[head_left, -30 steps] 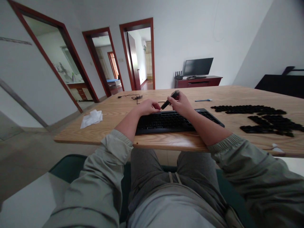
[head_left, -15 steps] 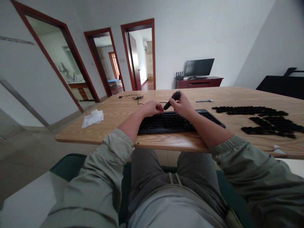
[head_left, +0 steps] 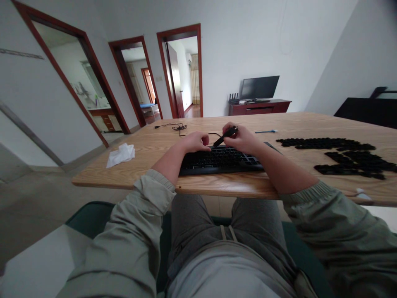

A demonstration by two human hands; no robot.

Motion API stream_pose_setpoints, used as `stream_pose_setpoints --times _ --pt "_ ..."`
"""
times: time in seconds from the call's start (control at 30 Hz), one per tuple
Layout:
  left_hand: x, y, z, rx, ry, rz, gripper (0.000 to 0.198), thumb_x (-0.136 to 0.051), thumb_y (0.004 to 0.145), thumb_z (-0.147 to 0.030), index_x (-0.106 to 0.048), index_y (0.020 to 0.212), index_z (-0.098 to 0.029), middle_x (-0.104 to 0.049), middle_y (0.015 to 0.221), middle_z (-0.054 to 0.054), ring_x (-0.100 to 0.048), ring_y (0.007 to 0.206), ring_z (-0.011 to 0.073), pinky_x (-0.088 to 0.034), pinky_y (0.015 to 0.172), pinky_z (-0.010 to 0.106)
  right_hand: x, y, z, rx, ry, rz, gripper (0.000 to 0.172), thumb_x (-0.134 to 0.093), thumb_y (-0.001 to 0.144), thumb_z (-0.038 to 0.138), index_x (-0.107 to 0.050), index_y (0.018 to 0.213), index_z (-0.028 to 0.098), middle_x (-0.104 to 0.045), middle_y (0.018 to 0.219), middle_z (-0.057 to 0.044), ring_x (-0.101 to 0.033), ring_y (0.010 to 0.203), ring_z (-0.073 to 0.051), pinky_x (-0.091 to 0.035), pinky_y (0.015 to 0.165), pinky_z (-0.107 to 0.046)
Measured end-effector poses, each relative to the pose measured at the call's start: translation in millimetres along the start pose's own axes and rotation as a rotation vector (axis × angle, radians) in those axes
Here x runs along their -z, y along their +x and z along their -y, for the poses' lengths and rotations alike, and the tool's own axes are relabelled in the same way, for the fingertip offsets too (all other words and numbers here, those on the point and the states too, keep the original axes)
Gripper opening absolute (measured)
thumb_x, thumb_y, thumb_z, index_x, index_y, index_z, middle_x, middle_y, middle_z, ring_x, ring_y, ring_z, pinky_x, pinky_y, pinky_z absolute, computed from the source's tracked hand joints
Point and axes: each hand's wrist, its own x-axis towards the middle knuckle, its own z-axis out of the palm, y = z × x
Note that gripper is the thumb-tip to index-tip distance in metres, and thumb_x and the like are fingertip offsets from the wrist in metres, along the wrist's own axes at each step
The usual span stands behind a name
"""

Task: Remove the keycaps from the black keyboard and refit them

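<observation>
- One black pen-shaped tool (head_left: 226, 136), its exact kind too small to make out, sits gripped in the closed right hand (head_left: 242, 139)
- The left hand (head_left: 195, 142) curls just beside the tool's tip; its grip cannot be told
- The black keyboard (head_left: 220, 161) lies beneath, its right end hidden by the right forearm (head_left: 283, 167)

Tool: slim black pen-shaped tool (head_left: 226, 137), tilted, narrow end pointing down and left, held in the right grip (head_left: 243, 139), its tip just beside the left grip (head_left: 194, 142).
Keyboard: black keyboard (head_left: 217, 162), lying flat near the front edge of the counter (head_left: 139, 165), keys up, beneath both grips.
Cable: thin black cable (head_left: 179, 128), looped in a small tangle on the counter, beyond the keyboard.
</observation>
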Motion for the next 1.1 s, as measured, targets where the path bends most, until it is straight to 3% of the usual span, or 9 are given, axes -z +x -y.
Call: stream_pose_setpoints --times 0.1,0.2,0.3,0.37,0.47,0.63,0.8,0.97,1.1 --pt "-4.1 2 4 -0.024 0.035 -0.082 0.034 -0.079 0.065 -0.033 -0.065 0.093 -0.017 -0.067 0.085 0.001 -0.057 0.071 0.0146 -0.043 0.065 0.026 5 0 -3 -0.134 0.198 0.066 0.026 -0.064 0.067 0.019 -0.052 0.091 0.021 -0.063 0.075 0.000 -0.066 0.069 -0.017 -0.052 0.063 -0.029" --pt "-9.9 3 5 -0.070 0.004 -0.068 0.043 -0.074 0.069 -0.029 -0.064 0.110 -0.020 -0.069 0.102 0.004 -0.061 0.082 0.0151 -0.047 0.073 0.027 4 2 -6 -0.224 0.322 0.065 0.029 -0.067 0.066 0.018 -0.052 0.091 0.021 -0.065 0.076 0.000 -0.069 0.072 -0.019 -0.057 0.067 -0.033" --pt "-15.6 5 -2 -0.135 -0.073 -0.029 0.048 -0.071 0.073 -0.032 -0.063 0.119 -0.019 -0.070 0.104 0.005 -0.063 0.088 0.0157 -0.048 0.079 0.028 2 5 -8 -0.242 0.348 0.036 0.027 -0.066 0.065 0.015 -0.054 0.089 0.020 -0.064 0.074 0.000 -0.069 0.071 -0.018 -0.057 0.066 -0.032" --pt "-18.7 9 -9 -0.192 -0.105 -0.018 0.047 -0.068 0.077 -0.037 -0.064 0.119 -0.018 -0.071 0.101 0.006 -0.064 0.087 0.0164 -0.047 0.078 0.028 0 8 -8 -0.234 0.352 0.026 0.025 -0.065 0.064 0.013 -0.054 0.086 0.019 -0.064 0.073 0.001 -0.068 0.069 -0.017 -0.056 0.066 -0.030" --pt "-21.1 16 -15 -0.248 -0.061 -0.035 0.034 -0.062 0.083 -0.040 -0.070 0.104 -0.015 -0.072 0.092 0.006 -0.063 0.081 0.0177 -0.046 0.076 0.030 0 13 -11 -0.218 0.343 -0.006 0.026 -0.065 0.066 0.015 -0.053 0.088 0.019 -0.061 0.070 0.002 -0.065 0.064 -0.016 -0.053 0.062 -0.029" --pt "-19.5 20 -4 -0.188 -0.240 -0.073 0.032 -0.065 0.081 -0.037 -0.070 0.101 -0.013 -0.073 0.092 0.005 -0.064 0.083 0.0177 -0.046 0.077 0.030 -3 14 -22 -0.191 0.070 -0.057 0.025 -0.059 0.076 0.024 -0.060 0.100 0.018 -0.066 0.082 -0.003 -0.060 0.066 -0.015 -0.048 0.061 -0.029" --pt "-19.8 22 13 -0.111 -0.359 -0.138 0.036 -0.071 0.076 -0.042 -0.069 0.094 -0.011 -0.071 0.091 0.007 -0.064 0.083 0.0176 -0.047 0.077 0.030 -12 9 -33 -0.129 -0.378 0.140 0.018 -0.059 0.081 0.025 -0.072 0.090 0.016 -0.070 0.081 -0.005 -0.059 0.071 -0.017 -0.045 0.068 -0.029" --pt "-19.6 21 10 -0.127 -0.401 -0.130 0.035 -0.072 0.077 -0.042 -0.069 0.092 -0.010 -0.071 0.091 0.007 -0.064 0.083 0.0180 -0.047 0.078 0.031 -20 14 -34 -0.030 -0.541 0.225 0.028 -0.055 0.091 0.036 -0.076 0.090 0.017 -0.073 0.080 -0.005 -0.059 0.068 -0.016 -0.041 0.065 -0.027" --pt "-17.7 19 6 -0.120 -0.375 -0.141 0.033 -0.071 0.078 -0.042 -0.069 0.086 -0.010 -0.070 0.085 0.006 -0.062 0.078 0.0160 -0.046 0.076 0.030 -25 22 -31 -0.035 -0.584 0.246 0.025 -0.058 0.090 0.036 -0.076 0.092 0.017 -0.073 0.078 -0.005 -0.060 0.066 -0.015 -0.039 0.062 -0.026"
